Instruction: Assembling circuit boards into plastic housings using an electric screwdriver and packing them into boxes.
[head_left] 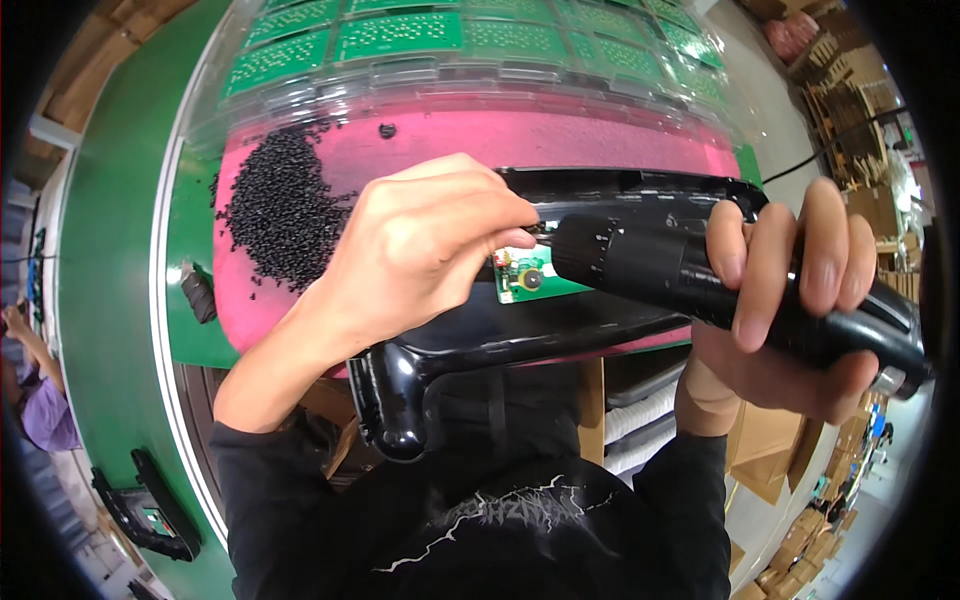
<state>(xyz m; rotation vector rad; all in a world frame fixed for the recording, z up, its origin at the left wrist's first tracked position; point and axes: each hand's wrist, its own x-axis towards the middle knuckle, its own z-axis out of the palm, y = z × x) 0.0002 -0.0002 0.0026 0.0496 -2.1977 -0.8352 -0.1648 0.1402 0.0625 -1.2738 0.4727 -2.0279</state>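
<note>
My right hand point(790, 285) is wrapped around the body of a black electric screwdriver point(645, 262), held tilted with its front end pointing left. My left hand point(420, 240) pinches thumb and forefinger together right at the screwdriver's bit; whatever sits between these fingertips is too small and covered to make out. Below them, a green circuit board point(515, 287) lies inside a glossy black plastic housing point(470, 335), partly hidden by the screwdriver. The housing rests across the mat, one rounded leg jutting toward me.
Small black screws point(280, 205) lie heaped on the pink mat point(470, 135) at left. Behind stand clear plastic trays of green boards point(400, 38). A dark bundle point(198, 293) is left of the mat. Another black housing point(150, 510) lies on the green surface, lower left. A person point(45, 400) works far left.
</note>
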